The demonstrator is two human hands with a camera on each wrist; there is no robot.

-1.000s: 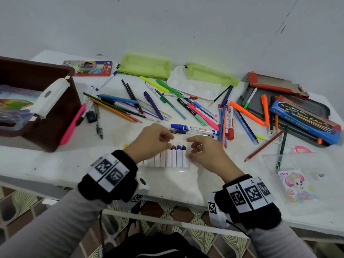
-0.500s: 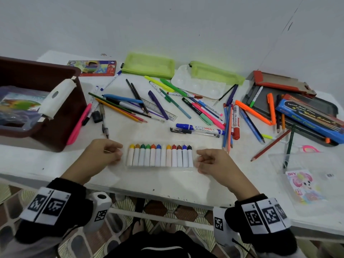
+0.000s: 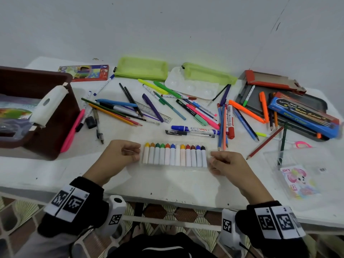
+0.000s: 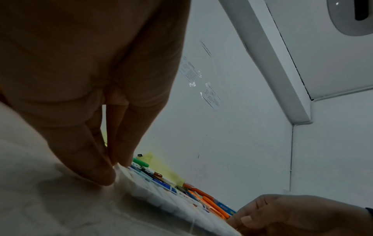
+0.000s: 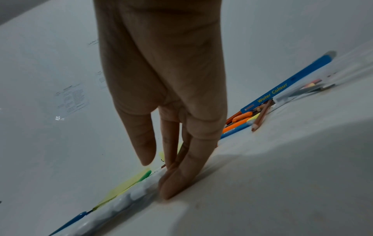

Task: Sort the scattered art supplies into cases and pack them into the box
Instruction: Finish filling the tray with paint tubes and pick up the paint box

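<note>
My left grip (image 3: 122,152) has its fingertips (image 4: 105,174) drawn together against the left edge of the clear crayon tray (image 3: 175,169), and my right grip (image 3: 226,162) mirrors it, fingers (image 5: 177,186) pressed at the right edge; whether either truly pinches the thin plastic or only pushes on it I cannot tell. I hold both ends, I judge, so the flimsy tray stays level and the row of crayons (image 3: 175,155) keeps lying side by side, tips away from me. The tray sits on the surface (image 3: 167,185) close to its near edge, between my hands. Beyond it lie loose pens and pencils (image 3: 195,112), unsorted, and the brown box (image 3: 54,131) waits at far left.
</note>
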